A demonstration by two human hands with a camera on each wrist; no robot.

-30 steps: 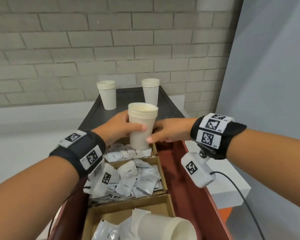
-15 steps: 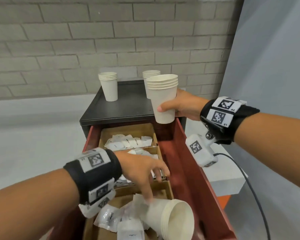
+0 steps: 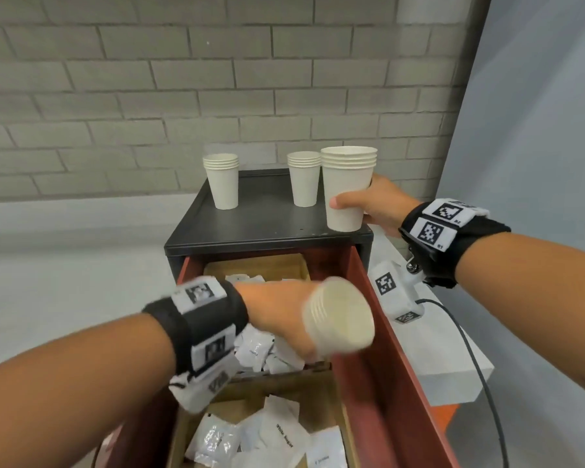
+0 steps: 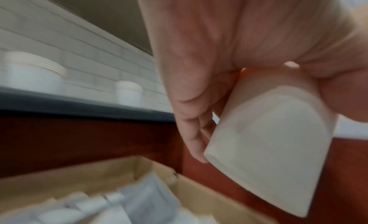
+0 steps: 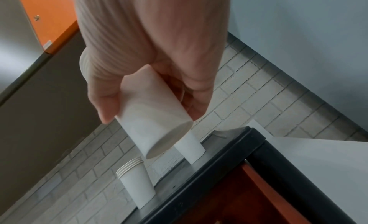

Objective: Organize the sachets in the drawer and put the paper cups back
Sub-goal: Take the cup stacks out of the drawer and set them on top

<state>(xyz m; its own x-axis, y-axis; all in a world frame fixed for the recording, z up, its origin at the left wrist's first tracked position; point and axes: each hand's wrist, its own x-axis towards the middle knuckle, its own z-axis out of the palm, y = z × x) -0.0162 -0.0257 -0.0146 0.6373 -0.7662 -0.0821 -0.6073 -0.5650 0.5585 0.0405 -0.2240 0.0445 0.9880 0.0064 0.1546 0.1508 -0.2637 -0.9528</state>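
Clearing cups from drawer [image 3: 379, 319]. My right hand [image 3: 379, 204] clamped on cup stack [image 3: 348, 187] at cabinet top [image 3: 267, 214], 3 o'clock edge; left hand [image 3: 277, 315] clamped on second stack [image 3: 338, 319] over sachets [image 3: 254, 349]. Next: set both stacks down upright, I judge.

The paper cups [image 3: 348, 189] looked matt and smooth, off-white. The cabinet top [image 3: 267, 214] was dull black, faintly sheened. The drawer wall [image 3: 385, 383] showed smooth reddish-brown wood-look finish, its dividers [image 3: 294, 383] plain cardboard. The sachets [image 3: 267, 434] seemed glossy, crinkled plastic. The far wall [image 3: 183, 96] was rough painted brick.
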